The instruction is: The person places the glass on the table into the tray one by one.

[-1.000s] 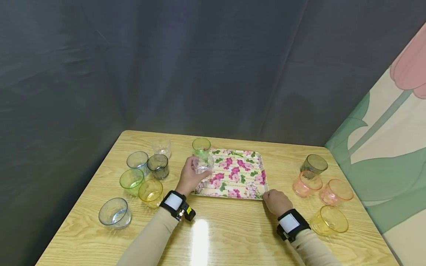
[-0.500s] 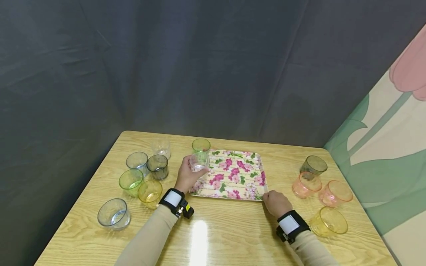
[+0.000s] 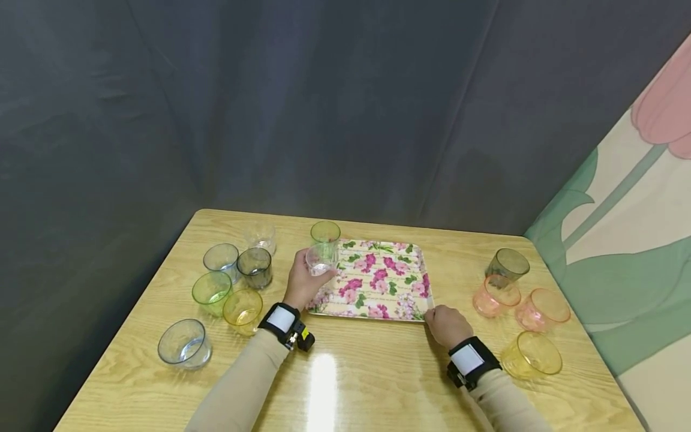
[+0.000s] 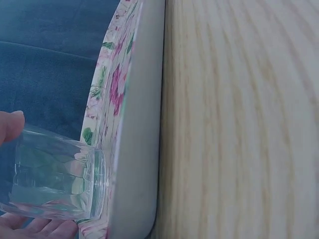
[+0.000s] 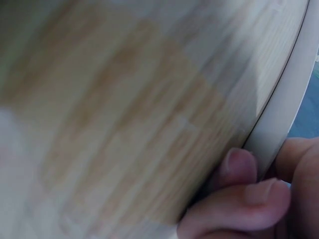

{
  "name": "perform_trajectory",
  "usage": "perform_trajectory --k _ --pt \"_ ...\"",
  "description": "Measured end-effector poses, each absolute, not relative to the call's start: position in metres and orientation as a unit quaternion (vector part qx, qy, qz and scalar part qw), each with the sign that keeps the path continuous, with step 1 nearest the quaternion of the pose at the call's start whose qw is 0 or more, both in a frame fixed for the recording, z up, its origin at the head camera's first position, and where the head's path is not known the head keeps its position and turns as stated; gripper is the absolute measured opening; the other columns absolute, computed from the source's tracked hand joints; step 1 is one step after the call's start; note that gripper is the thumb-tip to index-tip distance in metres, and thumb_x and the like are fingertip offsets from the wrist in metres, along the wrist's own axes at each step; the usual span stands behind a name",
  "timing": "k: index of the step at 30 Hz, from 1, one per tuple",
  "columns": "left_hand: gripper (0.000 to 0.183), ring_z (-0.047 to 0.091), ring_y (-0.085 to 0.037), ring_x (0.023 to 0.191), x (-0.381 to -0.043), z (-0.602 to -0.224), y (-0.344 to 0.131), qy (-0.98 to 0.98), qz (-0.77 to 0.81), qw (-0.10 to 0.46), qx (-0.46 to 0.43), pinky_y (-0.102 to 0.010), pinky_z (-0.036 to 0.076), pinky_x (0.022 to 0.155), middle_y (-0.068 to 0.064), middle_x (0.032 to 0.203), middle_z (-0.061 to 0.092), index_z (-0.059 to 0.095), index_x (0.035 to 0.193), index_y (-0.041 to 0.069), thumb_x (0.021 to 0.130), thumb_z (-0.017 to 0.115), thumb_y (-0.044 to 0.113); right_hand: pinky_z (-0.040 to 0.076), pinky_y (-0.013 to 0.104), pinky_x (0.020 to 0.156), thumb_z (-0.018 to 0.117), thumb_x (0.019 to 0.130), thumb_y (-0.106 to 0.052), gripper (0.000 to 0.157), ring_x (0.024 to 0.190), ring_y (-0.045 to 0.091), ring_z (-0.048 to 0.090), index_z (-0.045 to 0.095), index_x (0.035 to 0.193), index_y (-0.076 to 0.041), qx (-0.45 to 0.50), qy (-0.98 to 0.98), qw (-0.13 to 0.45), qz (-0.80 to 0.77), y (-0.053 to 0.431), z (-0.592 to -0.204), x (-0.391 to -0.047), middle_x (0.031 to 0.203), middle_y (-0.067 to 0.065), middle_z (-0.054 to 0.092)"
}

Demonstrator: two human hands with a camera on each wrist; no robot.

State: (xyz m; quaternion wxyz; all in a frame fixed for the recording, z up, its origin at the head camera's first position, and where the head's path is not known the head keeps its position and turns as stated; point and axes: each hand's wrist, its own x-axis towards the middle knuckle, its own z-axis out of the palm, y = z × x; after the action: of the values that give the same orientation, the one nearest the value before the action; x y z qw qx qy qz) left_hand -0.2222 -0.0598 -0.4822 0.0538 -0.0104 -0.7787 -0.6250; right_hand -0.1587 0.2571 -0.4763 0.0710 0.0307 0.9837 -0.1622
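Observation:
My left hand (image 3: 303, 281) holds a clear glass tumbler (image 3: 321, 260) by its sides, thumb on the near side, at the left part of a flower-patterned tray (image 3: 378, 282). In the left wrist view the clear tumbler (image 4: 55, 174) has its thick base right at the tray's surface (image 4: 117, 84); whether it touches is hard to tell. Behind it a green tumbler (image 3: 326, 230) stands at the tray's far left corner, partly hidden. My right hand (image 3: 449, 327) grips the tray's near right corner. The right wrist view shows curled fingers (image 5: 239, 209) at the tray's rim (image 5: 284, 99).
Several tumblers stand on the left of the wooden table (image 3: 378, 372), among them a grey one (image 3: 255, 268), a yellow one (image 3: 243, 311) and a bluish one (image 3: 185, 344). On the right are a dark one (image 3: 507, 266), two pink ones (image 3: 542, 310) and a yellow one (image 3: 532, 355).
My left hand has shifted slightly left and away from me with the clear tumbler. My right hand stays on the tray's corner.

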Motion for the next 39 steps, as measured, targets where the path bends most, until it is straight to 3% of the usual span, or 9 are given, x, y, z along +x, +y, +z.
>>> perform_trajectory --k 10,16,20,25,32,39 --pt "0.08 0.039 -0.032 0.126 -0.224 -0.485 -0.061 -0.775 -0.629 0.063 -0.025 -0.055 0.036 0.104 -0.024 0.135 0.043 0.029 0.14 0.0 0.079 0.076 0.021 0.044 0.044 0.046 0.041 0.09 -0.02 0.037 0.053 0.024 0.051 0.051 0.057 -0.007 0.027 0.984 0.064 -0.161 0.257 -0.474 -0.158 0.063 0.016 0.059" --pt "0.103 0.026 -0.033 0.134 -0.221 -0.483 -0.062 -0.783 -0.62 0.046 -0.005 -0.055 0.033 0.108 -0.022 0.151 0.022 0.008 0.15 0.01 0.077 0.077 0.03 0.043 0.043 0.045 0.041 0.091 -0.02 0.037 0.053 0.024 0.05 0.053 0.058 -0.007 0.027 0.985 0.064 -0.159 0.257 -0.475 -0.158 0.062 0.015 0.058" --pt "0.111 0.022 -0.033 0.135 -0.215 -0.478 -0.062 -0.784 -0.62 0.042 0.013 -0.055 0.033 0.108 -0.021 0.151 0.017 -0.001 0.151 0.016 0.075 0.076 0.042 0.043 0.044 0.046 0.041 0.091 -0.02 0.036 0.052 0.024 0.05 0.053 0.059 -0.007 0.024 0.985 0.063 -0.158 0.257 -0.476 -0.158 0.061 0.014 0.057" --pt "0.111 0.019 -0.034 0.136 -0.211 -0.473 -0.062 -0.779 -0.624 0.058 0.027 -0.056 0.032 0.108 -0.018 0.154 0.012 -0.001 0.151 0.017 0.075 0.073 0.051 0.045 0.046 0.047 0.04 0.091 -0.02 0.036 0.054 0.025 0.052 0.053 0.059 -0.006 0.024 0.985 0.067 -0.158 0.258 -0.476 -0.159 0.062 0.015 0.058" --pt "0.11 0.016 -0.038 0.137 -0.203 -0.468 -0.059 -0.783 -0.614 0.097 0.028 -0.061 0.03 0.107 -0.018 0.155 0.006 -0.001 0.151 0.016 0.076 0.073 0.047 0.047 0.049 0.049 0.041 0.09 -0.02 0.036 0.055 0.027 0.054 0.053 0.059 -0.006 0.024 0.985 0.062 -0.16 0.259 -0.476 -0.159 0.063 0.018 0.06" --pt "0.109 0.017 -0.033 0.137 -0.182 -0.457 -0.052 -0.796 -0.594 0.116 0.01 -0.06 0.027 0.109 -0.014 0.156 0.007 0.002 0.151 0.016 0.075 0.067 0.061 0.046 0.046 0.048 0.041 0.091 -0.022 0.037 0.055 0.026 0.055 0.053 0.058 -0.007 0.027 0.985 0.066 -0.159 0.26 -0.479 -0.162 0.064 0.018 0.061"
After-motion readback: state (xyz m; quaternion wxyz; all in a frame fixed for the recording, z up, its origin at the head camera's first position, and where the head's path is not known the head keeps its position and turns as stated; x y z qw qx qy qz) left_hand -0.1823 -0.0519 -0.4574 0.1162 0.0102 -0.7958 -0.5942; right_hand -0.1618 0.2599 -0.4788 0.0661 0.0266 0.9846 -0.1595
